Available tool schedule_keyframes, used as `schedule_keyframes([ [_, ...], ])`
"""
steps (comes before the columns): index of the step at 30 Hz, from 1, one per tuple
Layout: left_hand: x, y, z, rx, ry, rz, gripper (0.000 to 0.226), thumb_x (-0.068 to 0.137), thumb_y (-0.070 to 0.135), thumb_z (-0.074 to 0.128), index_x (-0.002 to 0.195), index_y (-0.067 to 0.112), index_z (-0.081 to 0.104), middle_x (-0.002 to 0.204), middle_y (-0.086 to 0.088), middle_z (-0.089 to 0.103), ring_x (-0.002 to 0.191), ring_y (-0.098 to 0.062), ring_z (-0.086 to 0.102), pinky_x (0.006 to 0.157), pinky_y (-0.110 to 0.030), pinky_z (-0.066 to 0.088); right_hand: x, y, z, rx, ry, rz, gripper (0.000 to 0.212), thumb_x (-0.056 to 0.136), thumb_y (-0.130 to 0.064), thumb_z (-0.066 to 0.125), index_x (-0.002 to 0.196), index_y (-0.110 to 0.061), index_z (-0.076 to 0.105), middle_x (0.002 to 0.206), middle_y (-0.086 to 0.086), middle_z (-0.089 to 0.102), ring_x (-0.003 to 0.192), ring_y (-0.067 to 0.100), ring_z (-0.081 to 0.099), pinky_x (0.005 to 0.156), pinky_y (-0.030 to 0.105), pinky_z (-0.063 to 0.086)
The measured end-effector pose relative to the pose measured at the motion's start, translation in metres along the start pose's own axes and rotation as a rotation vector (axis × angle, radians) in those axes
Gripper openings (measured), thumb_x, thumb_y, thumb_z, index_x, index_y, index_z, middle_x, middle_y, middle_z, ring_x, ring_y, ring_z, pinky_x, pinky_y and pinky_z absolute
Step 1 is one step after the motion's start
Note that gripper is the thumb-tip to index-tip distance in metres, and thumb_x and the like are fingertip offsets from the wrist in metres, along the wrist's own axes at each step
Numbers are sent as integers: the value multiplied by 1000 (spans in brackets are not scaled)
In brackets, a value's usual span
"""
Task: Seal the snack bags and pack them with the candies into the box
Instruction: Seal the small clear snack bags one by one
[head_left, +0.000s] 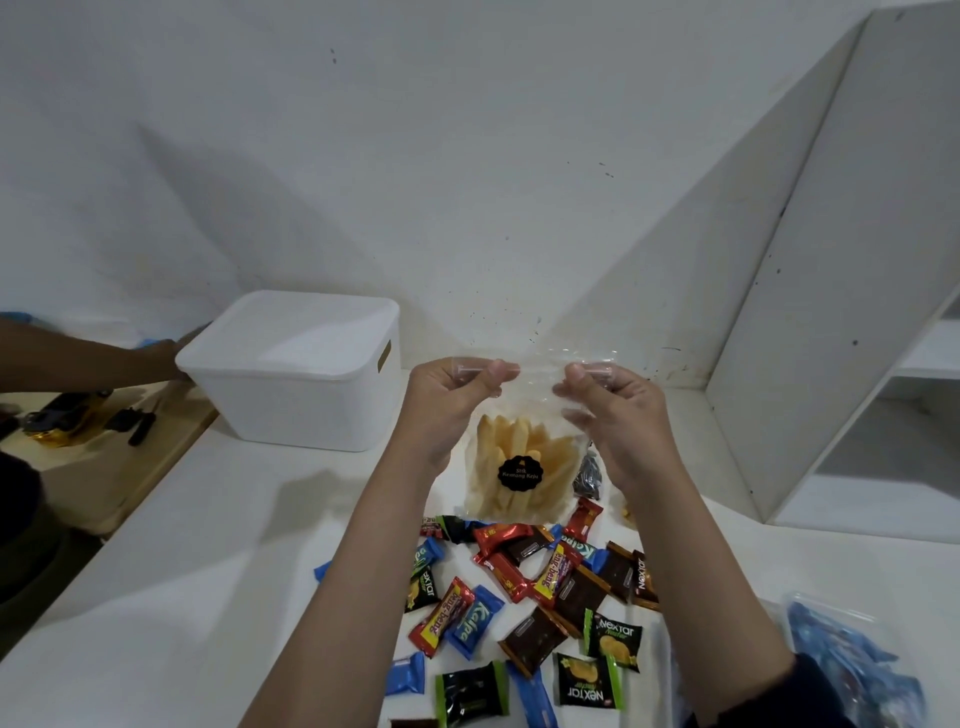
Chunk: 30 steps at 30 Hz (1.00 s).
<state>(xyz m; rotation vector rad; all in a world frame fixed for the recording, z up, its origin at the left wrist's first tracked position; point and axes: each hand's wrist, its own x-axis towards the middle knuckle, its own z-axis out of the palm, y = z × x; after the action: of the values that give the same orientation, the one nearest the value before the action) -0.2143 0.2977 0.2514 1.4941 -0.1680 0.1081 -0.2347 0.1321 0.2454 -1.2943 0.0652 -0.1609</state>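
The white surface spreads out under you, and at its far left sits the white box with its lid on, well apart from your hands and up-left of them. That's the direction everything has to travel later, and by my read the lid must come off first.

Closer in, you're holding the clear snack bag upright between both hands, above the surface. Its long axis runs up and down, the pale sticks standing in the lower half with a black round label on the front. The open mouth runs left to right across the top, and that line is what matters now.

Your left hand pinches the top strip at its left end, thumb in front. Your right hand pinches the same strip at its right end, fingers curled on the plastic. Both sit level on the seal line, a gap of bare strip between them. I'd judge the closing press runs along that gap, one thumb sliding toward the other.

Beneath the bag, the candies lie scattered in red, blue, brown and green wrappers, nearer to you than the box. A second, darker bag peeks out just right of the one you hold; I can't tell whether it's sealed.

At the far left another person's arm reaches toward the box.
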Motion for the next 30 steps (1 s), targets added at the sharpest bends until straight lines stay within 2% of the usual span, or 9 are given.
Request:
schedule_keyframes([
  [4,-2,1,-4,-7,46,24,10,86,2,59,87,0,69,61,14,70,61,5,63,58,-5,43,-2,1,0,-46,-19,-6,11,87,-17,61,82,-15,71,73,-2,69,76,13,64,77,32,48],
  [8,-4,-3,-2,-15,68,-7,11,85,6,63,88,-2,70,62,13,71,57,4,60,58,-6,43,-5,5,5,-72,61,-128,14,88,-9,60,79,-12,70,64,-2,66,66,10,61,78,30,51],
  [11,-8,-7,-4,-89,92,-75,6,74,15,73,76,9,71,63,8,69,57,-3,60,66,-19,44,-4,4,6,-51,114,-146,13,88,-8,60,79,-10,70,64,0,65,62,8,60,79,30,52],
  [13,-8,-8,-9,-122,101,-90,13,67,23,75,72,12,69,64,6,69,62,-9,65,72,-27,41,-3,6,7,-4,146,-113,12,88,-9,61,81,-11,71,65,-1,65,61,7,59,74,27,51],
  [17,-10,-8,-13,-144,113,-78,12,81,17,68,71,11,67,74,5,73,64,-10,67,74,-30,40,-9,7,7,37,117,-19,15,90,-14,58,82,-13,71,73,2,65,68,11,60,72,27,48],
  [20,-10,-10,-15,-156,180,-40,27,84,10,64,58,16,61,67,6,70,58,-8,64,75,-31,38,-14,5,7,14,43,26,21,93,-16,53,82,-13,70,79,3,67,76,15,64,79,31,48],
  [22,-9,-11,-17,-178,199,-14,34,83,8,65,52,20,61,66,7,69,56,-8,61,79,-35,37,-16,4,10,10,41,25,21,92,-14,54,80,-12,71,79,4,69,74,15,64,78,30,49],
  [25,-10,-13,-18,-218,188,6,27,80,14,67,53,20,67,68,5,71,59,-10,62,85,-42,40,-17,5,14,47,94,-38,19,91,-9,55,80,-6,71,79,8,69,64,13,64,68,24,53],
  [30,-14,-14,-14,-259,199,11,35,90,12,56,63,21,76,72,5,73,62,-8,64,89,-43,41,-15,7,15,92,94,-60,21,91,-7,55,79,-5,71,76,7,70,69,17,66,79,31,56],
])
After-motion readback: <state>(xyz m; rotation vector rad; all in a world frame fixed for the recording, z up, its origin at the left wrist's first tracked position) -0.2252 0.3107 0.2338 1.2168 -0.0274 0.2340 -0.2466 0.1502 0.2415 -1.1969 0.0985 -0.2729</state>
